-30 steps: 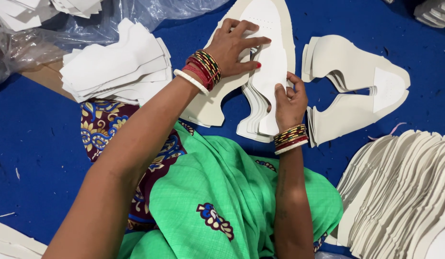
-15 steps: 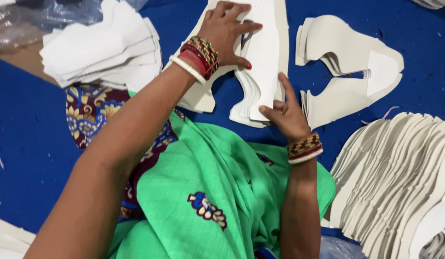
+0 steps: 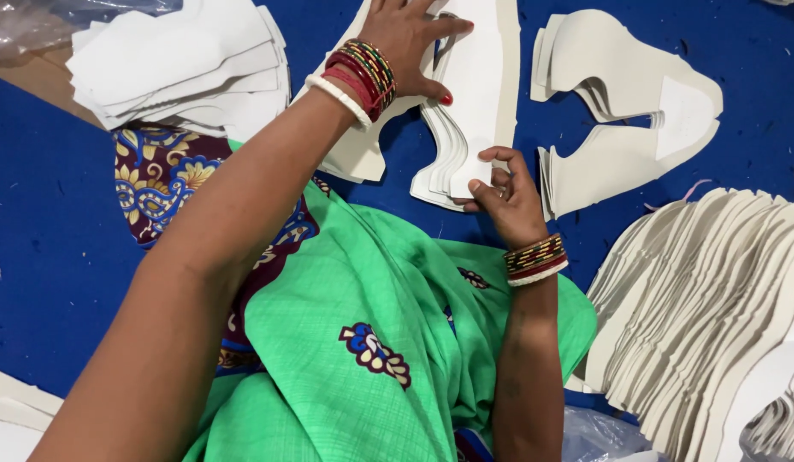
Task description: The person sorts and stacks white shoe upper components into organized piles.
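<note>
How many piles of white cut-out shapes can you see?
4, maybe more beyond the edges: one top left, one under the hands, one upper right, one fanned out at right.

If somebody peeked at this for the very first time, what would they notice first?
Probably the bright green cloth filling the bottom middle, over the person's lap. Next, the left hand pressed flat on a stack of white cut-out shapes at the top, while the right hand pinches that stack's lower edge. Red and gold bangles shine on the wrists, and a big fanned-out pile of white pieces lies on the blue surface at the right.
</note>
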